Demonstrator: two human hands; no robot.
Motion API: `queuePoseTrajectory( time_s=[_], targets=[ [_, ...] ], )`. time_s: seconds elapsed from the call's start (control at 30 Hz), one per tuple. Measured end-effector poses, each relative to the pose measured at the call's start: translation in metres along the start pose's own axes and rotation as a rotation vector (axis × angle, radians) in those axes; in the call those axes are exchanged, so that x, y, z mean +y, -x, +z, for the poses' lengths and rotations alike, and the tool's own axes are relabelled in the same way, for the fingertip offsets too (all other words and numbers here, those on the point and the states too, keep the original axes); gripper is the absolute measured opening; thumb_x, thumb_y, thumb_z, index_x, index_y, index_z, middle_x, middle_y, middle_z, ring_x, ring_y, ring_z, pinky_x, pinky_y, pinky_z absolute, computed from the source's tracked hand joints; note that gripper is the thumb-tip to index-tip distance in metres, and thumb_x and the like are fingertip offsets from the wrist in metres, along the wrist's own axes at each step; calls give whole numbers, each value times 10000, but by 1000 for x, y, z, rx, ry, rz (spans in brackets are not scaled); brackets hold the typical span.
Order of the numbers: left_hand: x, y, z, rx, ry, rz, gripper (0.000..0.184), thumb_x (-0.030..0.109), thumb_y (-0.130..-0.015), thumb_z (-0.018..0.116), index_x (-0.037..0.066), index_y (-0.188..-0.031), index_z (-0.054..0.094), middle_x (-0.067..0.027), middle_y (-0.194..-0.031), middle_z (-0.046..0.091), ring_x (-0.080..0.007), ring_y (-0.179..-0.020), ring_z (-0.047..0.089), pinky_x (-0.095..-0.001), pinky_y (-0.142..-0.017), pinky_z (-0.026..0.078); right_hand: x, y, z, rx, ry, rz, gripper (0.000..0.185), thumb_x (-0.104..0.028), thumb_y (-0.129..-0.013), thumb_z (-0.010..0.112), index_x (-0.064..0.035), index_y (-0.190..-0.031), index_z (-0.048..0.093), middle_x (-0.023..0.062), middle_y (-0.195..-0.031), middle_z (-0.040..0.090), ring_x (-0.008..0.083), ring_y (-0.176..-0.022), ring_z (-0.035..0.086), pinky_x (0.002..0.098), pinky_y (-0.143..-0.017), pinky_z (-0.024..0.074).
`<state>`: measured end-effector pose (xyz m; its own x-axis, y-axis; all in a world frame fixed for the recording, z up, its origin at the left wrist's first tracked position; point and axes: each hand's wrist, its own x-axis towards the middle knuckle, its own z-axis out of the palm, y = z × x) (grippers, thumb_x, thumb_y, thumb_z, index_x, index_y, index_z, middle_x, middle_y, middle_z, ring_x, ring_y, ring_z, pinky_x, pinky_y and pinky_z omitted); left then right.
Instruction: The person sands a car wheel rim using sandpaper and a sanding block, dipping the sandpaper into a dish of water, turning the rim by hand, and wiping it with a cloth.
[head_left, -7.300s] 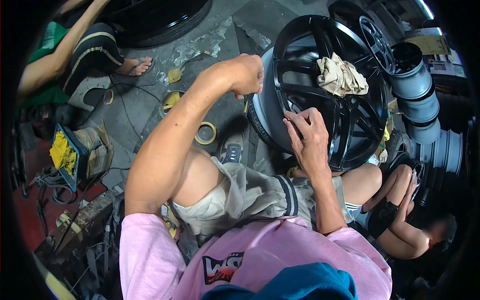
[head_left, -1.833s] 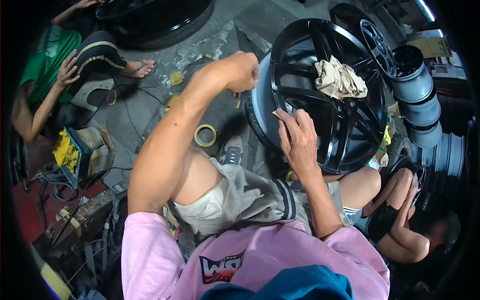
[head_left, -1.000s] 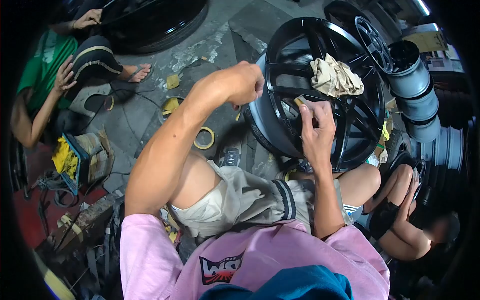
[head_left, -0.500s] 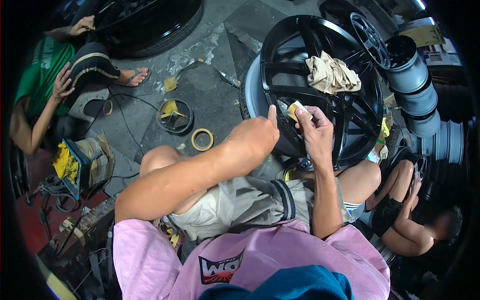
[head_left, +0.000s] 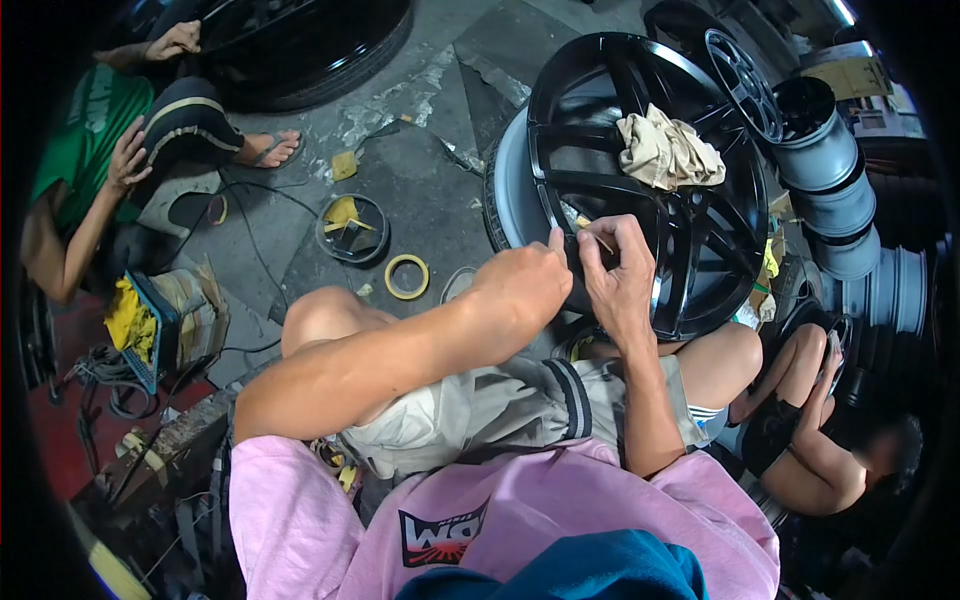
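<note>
A glossy black spoked wheel rim (head_left: 590, 134) with a grey barrel stands tilted in front of my knees. My left hand (head_left: 522, 285) is at its lower left edge, index finger stretched out and the other fingers curled; the palm is hidden. Close beside it, my right hand (head_left: 622, 270) pinches a small folded yellow piece (head_left: 572, 214) that looks like sandpaper, mostly covered by the fingers and near the rim's spokes. A crumpled beige cloth (head_left: 668, 148) lies on the spokes above my right hand.
Left of the rim, a round container (head_left: 352, 229) holds yellow pieces, beside a tape roll (head_left: 406, 277). Rim barrels (head_left: 825, 200) are stacked at right. One person (head_left: 95, 180) sits at left near a large black wheel (head_left: 300, 60); another person (head_left: 810, 440) sits at lower right.
My right hand has moved slightly down and left and turned, so less of the yellow piece shows. My left hand has shifted a little right, bringing both hands closer together.
</note>
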<state>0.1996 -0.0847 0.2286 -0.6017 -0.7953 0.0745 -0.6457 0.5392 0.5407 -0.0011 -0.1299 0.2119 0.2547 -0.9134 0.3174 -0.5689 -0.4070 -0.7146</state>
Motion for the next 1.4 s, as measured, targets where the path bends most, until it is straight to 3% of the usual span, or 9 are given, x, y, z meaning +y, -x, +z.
queuePoseTrajectory(
  time_s=[0.07, 0.13, 0.23, 0.47, 0.53, 0.67, 0.73, 1.37, 1.4],
  targets=[
    [-1, 10, 1, 183, 110, 143, 402, 2, -894, 612, -180, -1253, 601, -201, -922, 635, -395, -873, 657, -482, -775, 552, -6, 4, -1, -18, 31, 4, 138, 19, -893, 756, 23, -1006, 678, 166, -988, 666, 325, -890, 700, 419, -793, 566],
    [1, 12, -11, 29, 292, 242, 111, 19, -909, 592, -42, -1000, 601, -193, -902, 589, -409, -856, 601, -507, -761, 500, -6, 7, 1, -47, 99, -103, 170, 15, -862, 773, 10, -1012, 693, 155, -1010, 672, 350, -939, 676, 439, -847, 561],
    [6, 14, -12, -30, 342, 144, 61, 35, -891, 607, 15, -894, 550, -195, -899, 587, -422, -845, 594, -524, -743, 485, -7, 10, 2, -85, 183, -172, 211, -16, -846, 807, -3, -1034, 712, 141, -1042, 669, 354, -1007, 657, 452, -885, 552],
    [7, 12, -9, -80, 271, 111, 83, 40, -869, 631, 7, -914, 569, -187, -902, 598, -418, -843, 604, -517, -752, 493, -13, 7, 4, -123, 225, -143, 199, -40, -887, 817, -17, -1080, 775, 132, -1005, 646, 336, -967, 648, 456, -847, 545],
    [13, 13, -6, 38, 250, 98, 78, -19, -770, 675, -47, -841, 690, -250, -835, 710, -410, -843, 755, -480, -721, 606, -15, 6, 4, -121, 213, -123, 204, -32, -893, 810, -19, -1095, 786, 130, -986, 637, 332, -945, 646, 455, -834, 544],
    [14, 18, -7, 15, 265, 97, 79, -11, -781, 680, -42, -852, 694, -250, -858, 708, -421, -855, 753, -481, -738, 606, -16, 6, 7, -111, 234, -133, 225, -5, -897, 797, -20, -1121, 786, 135, -945, 604, 329, -912, 636, 458, -810, 536],
    [11, 21, -1, -60, 320, 101, 78, 39, -875, 632, 8, -910, 571, -182, -911, 589, -408, -846, 598, -515, -750, 488, -18, 2, 10, -108, 241, -132, 221, 3, -899, 791, -19, -1119, 783, 138, -937, 593, 331, -908, 632, 460, -805, 533],
    [11, 13, -3, -278, 264, 15, 105, 40, -848, 646, -4, -917, 580, -191, -891, 578, -407, -843, 593, -493, -758, 494, -21, -5, 15, -129, 247, -111, 174, -5, -933, 749, 0, -1108, 749, 177, -920, 567, 380, -891, 620, 493, -787, 515],
    [10, 17, 3, -155, 294, 74, 111, 42, -842, 651, -6, -917, 584, -192, -887, 582, -405, -836, 597, -492, -755, 498, -21, -8, 17, -117, 233, -130, 162, -8, -939, 746, 1, -1100, 753, 178, -919, 570, 383, -892, 624, 494, -789, 517]
  ],
)
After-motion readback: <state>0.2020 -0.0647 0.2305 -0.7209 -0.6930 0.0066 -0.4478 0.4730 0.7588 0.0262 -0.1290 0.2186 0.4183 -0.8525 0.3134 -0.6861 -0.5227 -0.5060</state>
